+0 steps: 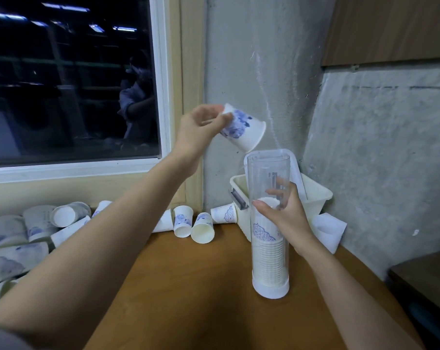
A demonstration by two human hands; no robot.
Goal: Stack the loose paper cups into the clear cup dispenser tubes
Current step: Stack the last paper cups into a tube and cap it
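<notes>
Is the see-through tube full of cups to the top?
No, the stack of white paper cups reaches only about halfway up the clear plastic dispenser tube.

A clear dispenser tube (268, 170) is standing upright on the wooden table (188, 286), about half filled with a nested stack of white cups (268, 258). The left hand (198, 130) is holding a blue-printed paper cup (246, 130) tilted, mouth down-right, just above the tube's open top. Loose cups (182, 221) are lying scattered behind and to the left.

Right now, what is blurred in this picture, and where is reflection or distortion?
Head view: the left hand and its white blue-printed paper cup are slightly motion-blurred; the dark window pane mirrors ceiling lights and a person; the wide lens bends the white window frame.
</notes>
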